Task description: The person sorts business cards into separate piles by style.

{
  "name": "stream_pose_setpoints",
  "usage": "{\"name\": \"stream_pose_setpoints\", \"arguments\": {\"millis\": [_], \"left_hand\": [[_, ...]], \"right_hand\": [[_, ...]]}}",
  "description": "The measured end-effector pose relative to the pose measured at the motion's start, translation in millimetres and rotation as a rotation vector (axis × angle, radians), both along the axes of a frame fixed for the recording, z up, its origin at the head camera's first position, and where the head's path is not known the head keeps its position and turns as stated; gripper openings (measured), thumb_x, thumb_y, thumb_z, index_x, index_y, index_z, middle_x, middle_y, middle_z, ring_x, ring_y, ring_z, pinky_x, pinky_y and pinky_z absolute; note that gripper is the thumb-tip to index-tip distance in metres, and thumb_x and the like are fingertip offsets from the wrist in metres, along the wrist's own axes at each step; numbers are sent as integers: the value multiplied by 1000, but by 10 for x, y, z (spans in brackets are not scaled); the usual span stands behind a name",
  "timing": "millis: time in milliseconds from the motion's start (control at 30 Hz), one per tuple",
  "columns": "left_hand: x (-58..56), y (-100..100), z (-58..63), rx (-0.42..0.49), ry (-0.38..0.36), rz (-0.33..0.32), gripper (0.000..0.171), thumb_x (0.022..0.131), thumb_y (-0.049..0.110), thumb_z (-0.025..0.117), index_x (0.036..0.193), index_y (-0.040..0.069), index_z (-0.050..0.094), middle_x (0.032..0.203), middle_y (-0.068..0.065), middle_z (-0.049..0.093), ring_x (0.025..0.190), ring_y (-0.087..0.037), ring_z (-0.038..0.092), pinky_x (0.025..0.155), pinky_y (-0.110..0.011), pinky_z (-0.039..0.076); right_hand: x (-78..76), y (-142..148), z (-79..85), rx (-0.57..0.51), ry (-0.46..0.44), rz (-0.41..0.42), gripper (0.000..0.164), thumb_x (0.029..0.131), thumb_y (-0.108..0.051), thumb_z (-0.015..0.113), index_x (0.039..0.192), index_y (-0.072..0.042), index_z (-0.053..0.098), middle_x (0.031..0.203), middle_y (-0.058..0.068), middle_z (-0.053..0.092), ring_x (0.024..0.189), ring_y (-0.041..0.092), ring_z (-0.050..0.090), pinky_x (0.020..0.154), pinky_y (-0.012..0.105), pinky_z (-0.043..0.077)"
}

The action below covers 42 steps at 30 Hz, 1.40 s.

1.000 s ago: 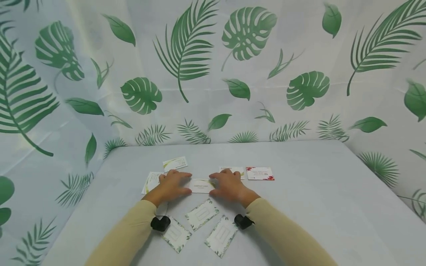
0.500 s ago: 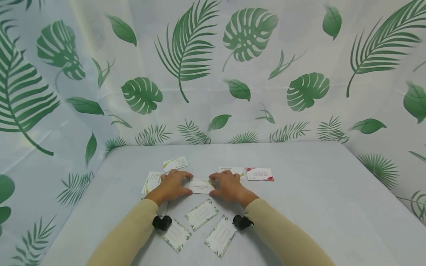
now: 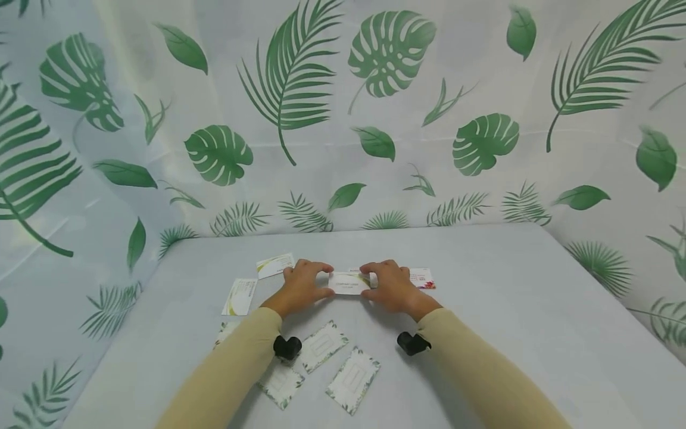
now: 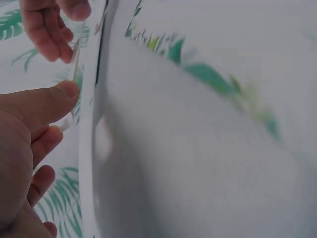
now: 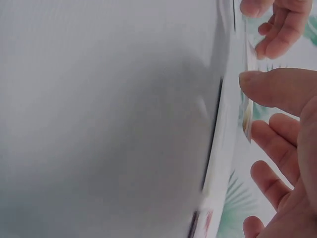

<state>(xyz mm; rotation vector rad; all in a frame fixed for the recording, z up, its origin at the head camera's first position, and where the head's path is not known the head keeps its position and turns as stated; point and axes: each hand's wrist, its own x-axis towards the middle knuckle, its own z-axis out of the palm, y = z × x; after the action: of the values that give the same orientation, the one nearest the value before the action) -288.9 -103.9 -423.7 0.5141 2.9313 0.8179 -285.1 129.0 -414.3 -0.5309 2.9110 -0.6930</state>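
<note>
A white business card (image 3: 347, 284) with a gold and green curve is held between my two hands over the table. My left hand (image 3: 304, 288) pinches its left end between thumb and fingers, while my right hand (image 3: 395, 288) pinches the right end. Seen edge-on, the card (image 4: 75, 57) is a thin strip in the left wrist view. In the right wrist view the card's gold corner (image 5: 247, 126) shows beside the thumb and fingers. Just behind it lies another white card (image 3: 355, 270), mostly hidden. A red-flowered card (image 3: 424, 278) is partly covered by my right hand.
Two gold-curved cards, an upper one (image 3: 274, 266) and a lower one (image 3: 239, 297), lie left of my hands. Nearer me are several leaf-bordered cards, among them one in the middle (image 3: 323, 345) and one at right (image 3: 354, 380). A leaf-print cloth (image 3: 316, 179) stands behind the table.
Both hands have moved right and away from me with the business card, up to the cards at the back. The left cards, partly covered before, are more exposed. The view has shifted slightly.
</note>
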Motion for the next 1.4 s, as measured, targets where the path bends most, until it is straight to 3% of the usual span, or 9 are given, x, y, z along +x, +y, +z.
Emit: {"name": "stream_pose_setpoints", "arguments": {"millis": [400,1100,1400], "left_hand": [[-260,467,-61,-97,-9,42,50,88,34,79,133,19,65,131,-2,62,125,-27,43,96,-52,25],[-238,520,-87,-86,-119,79,52,91,32,76,138,19,61,136,-1,59,131,-29,41,100,-52,25],[-237,510,-55,-79,-117,68,51,90,32,76,137,19,62,134,-1,60,129,-28,41,97,-51,26]], "right_hand": [[-174,263,27,96,7,-68,51,90,-25,71,138,-10,60,132,12,60,130,38,42,99,58,30],[-239,326,-70,152,-38,-29,50,93,-28,69,139,-11,58,134,13,59,134,39,41,100,61,29],[-260,327,-67,170,-39,-9,47,95,-25,67,139,-13,58,137,13,58,134,40,39,101,62,28]]}}
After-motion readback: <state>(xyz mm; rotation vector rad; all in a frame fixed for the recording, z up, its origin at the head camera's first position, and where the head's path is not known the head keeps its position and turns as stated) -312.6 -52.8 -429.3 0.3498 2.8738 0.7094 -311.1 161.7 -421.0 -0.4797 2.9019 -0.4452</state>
